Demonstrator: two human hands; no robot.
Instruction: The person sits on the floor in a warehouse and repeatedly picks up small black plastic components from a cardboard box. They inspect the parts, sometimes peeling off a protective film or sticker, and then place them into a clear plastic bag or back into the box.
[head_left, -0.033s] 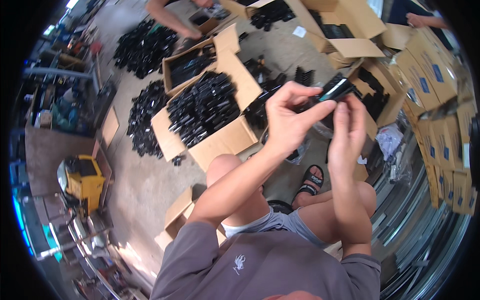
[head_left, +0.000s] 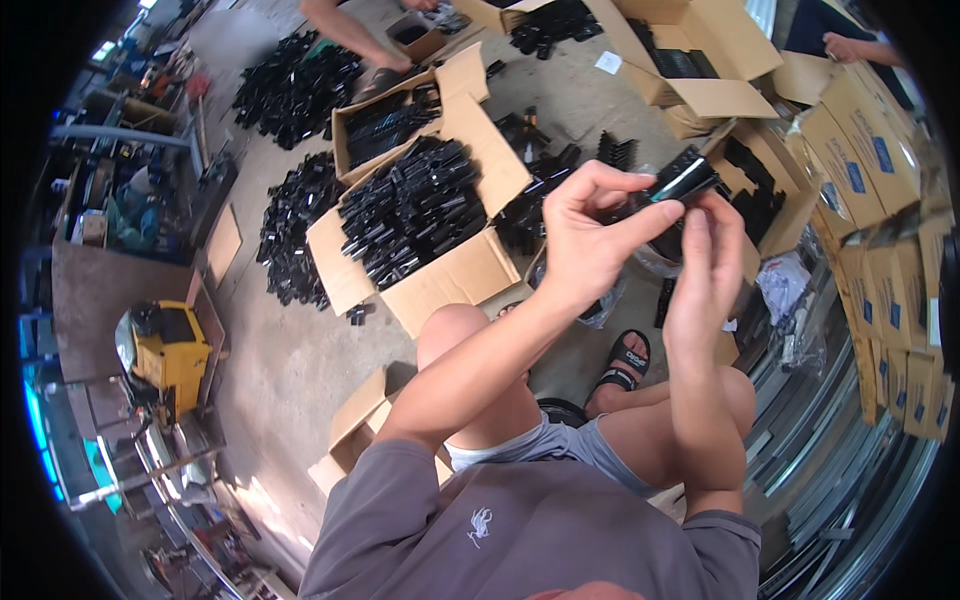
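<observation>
Seated above concrete floor [head_left: 290,350]. Left hand [head_left: 590,235] pinched a small black plastic part [head_left: 682,180] at chest height, fingers pressed onto it; right hand [head_left: 708,262] closed its fingertips on the part's underside. Step looked like fitting or checking the piece. Open cardboard box [head_left: 455,275] of similar black parts sat just ahead. Next move likely needs steady two-handed alignment

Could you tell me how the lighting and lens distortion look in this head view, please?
Head view: even daylight, soft shadows on the concrete floor; a small glare on the black part held by the left hand and right hand; fisheye bends the stacked boxes at the rim; corners are black.
</observation>
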